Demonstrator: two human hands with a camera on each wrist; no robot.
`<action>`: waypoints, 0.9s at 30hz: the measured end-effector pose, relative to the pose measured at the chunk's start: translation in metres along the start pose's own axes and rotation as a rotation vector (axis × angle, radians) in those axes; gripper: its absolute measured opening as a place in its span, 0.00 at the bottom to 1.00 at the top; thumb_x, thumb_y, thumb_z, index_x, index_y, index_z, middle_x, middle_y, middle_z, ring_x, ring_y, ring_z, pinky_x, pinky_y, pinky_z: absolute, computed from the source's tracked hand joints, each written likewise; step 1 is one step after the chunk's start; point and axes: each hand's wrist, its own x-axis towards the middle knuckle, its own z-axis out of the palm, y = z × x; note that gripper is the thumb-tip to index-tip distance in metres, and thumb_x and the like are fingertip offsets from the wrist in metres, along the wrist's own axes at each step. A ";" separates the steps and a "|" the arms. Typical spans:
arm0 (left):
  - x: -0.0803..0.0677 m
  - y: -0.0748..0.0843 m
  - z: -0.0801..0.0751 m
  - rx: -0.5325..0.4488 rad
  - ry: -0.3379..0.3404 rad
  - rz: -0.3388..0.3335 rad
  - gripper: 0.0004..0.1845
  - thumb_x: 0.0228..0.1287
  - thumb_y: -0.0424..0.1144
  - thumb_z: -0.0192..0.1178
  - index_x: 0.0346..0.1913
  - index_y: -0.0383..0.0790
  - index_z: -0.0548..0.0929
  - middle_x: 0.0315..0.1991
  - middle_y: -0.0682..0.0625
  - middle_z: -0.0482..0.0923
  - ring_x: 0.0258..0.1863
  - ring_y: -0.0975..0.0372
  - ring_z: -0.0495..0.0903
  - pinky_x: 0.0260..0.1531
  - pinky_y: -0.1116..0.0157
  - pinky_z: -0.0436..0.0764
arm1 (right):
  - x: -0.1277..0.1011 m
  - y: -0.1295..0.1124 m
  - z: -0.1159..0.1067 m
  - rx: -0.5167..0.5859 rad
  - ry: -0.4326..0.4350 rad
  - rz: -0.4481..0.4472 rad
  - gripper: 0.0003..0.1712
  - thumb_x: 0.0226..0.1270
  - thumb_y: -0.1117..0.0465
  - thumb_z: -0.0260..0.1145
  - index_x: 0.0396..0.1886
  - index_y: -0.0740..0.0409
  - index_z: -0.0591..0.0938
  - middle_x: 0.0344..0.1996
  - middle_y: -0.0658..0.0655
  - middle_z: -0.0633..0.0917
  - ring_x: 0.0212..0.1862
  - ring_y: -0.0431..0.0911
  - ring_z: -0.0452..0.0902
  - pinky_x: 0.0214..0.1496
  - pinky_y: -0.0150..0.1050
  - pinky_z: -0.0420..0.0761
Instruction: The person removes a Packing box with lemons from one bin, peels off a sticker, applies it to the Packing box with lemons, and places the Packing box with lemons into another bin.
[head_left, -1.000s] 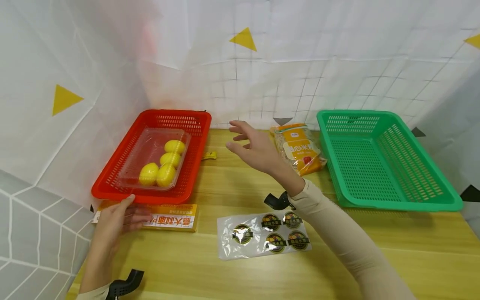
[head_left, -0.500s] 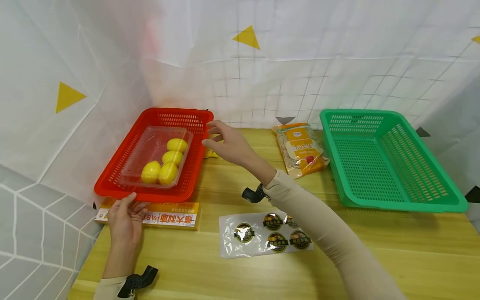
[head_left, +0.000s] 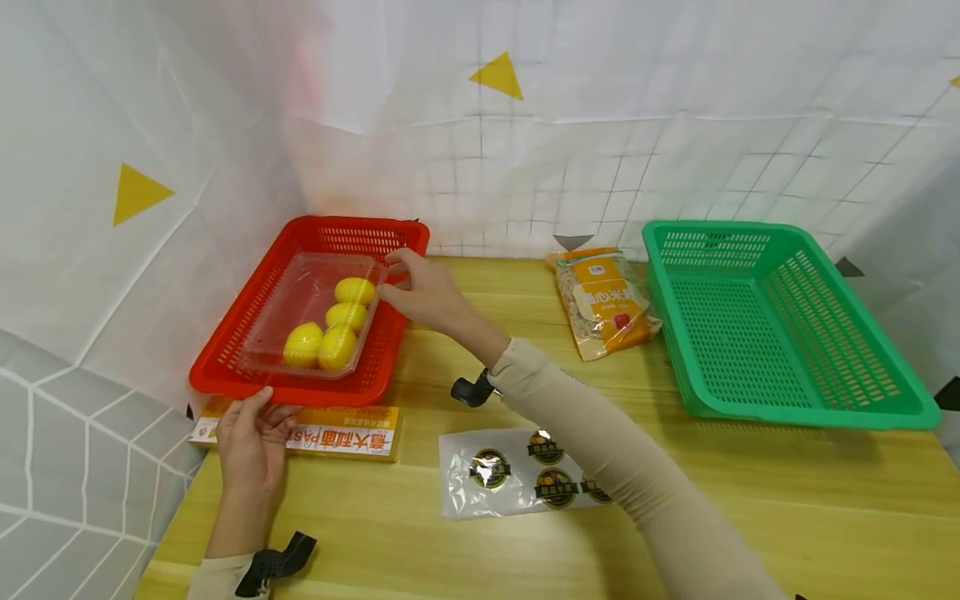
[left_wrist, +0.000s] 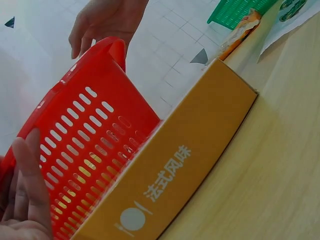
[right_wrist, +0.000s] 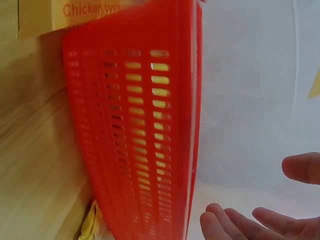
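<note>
Tabletop: right hand [head_left: 423, 292] now seemingly touches clear tray [head_left: 311, 312].

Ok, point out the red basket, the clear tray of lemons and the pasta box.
red basket [head_left: 225, 377], head view, near rim
clear tray of lemons [head_left: 288, 308], head view, bare lid
pasta box [head_left: 348, 437], head view, label face

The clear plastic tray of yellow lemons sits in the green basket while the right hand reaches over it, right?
Not quite. The clear plastic tray of yellow lemons sits in the red basket, as the head view shows; the green basket holds nothing visible. The right hand does reach over it.
</note>
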 end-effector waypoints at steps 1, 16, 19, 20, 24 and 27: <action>-0.001 0.000 -0.001 -0.002 0.002 -0.001 0.11 0.75 0.28 0.60 0.32 0.28 0.77 0.36 0.35 0.87 0.22 0.49 0.87 0.20 0.64 0.84 | 0.001 -0.001 0.003 -0.004 -0.003 0.004 0.27 0.74 0.55 0.66 0.68 0.59 0.75 0.59 0.57 0.83 0.53 0.48 0.83 0.48 0.37 0.84; 0.001 -0.003 0.000 -0.010 -0.025 0.005 0.12 0.76 0.27 0.58 0.30 0.28 0.75 0.33 0.37 0.86 0.22 0.49 0.87 0.20 0.63 0.84 | 0.015 -0.012 0.040 0.056 0.013 0.176 0.34 0.70 0.50 0.70 0.71 0.55 0.74 0.65 0.56 0.80 0.54 0.47 0.77 0.55 0.41 0.82; 0.002 -0.004 0.000 -0.020 -0.037 0.010 0.14 0.76 0.26 0.58 0.28 0.28 0.74 0.31 0.37 0.86 0.22 0.49 0.87 0.20 0.63 0.83 | 0.019 -0.013 0.050 0.199 0.051 0.257 0.33 0.67 0.52 0.72 0.69 0.53 0.73 0.61 0.54 0.81 0.51 0.46 0.76 0.56 0.44 0.83; 0.002 -0.004 0.000 -0.023 -0.039 0.010 0.14 0.76 0.26 0.57 0.28 0.28 0.74 0.31 0.37 0.86 0.21 0.48 0.87 0.20 0.63 0.83 | 0.020 -0.013 0.054 0.260 0.066 0.283 0.33 0.66 0.53 0.73 0.68 0.52 0.73 0.59 0.53 0.81 0.50 0.46 0.77 0.56 0.45 0.83; 0.000 -0.002 -0.001 -0.020 -0.033 0.003 0.13 0.76 0.27 0.58 0.29 0.29 0.75 0.35 0.37 0.86 0.22 0.49 0.87 0.21 0.63 0.84 | 0.025 -0.015 0.071 0.498 0.134 0.399 0.36 0.63 0.58 0.73 0.68 0.54 0.69 0.55 0.52 0.78 0.52 0.49 0.76 0.60 0.49 0.81; -0.002 0.001 -0.002 0.002 -0.019 -0.009 0.11 0.76 0.28 0.60 0.31 0.30 0.76 0.39 0.37 0.87 0.23 0.50 0.87 0.22 0.64 0.84 | 0.028 -0.018 0.085 0.621 0.207 0.510 0.45 0.62 0.59 0.73 0.74 0.57 0.62 0.56 0.54 0.74 0.55 0.51 0.73 0.64 0.50 0.78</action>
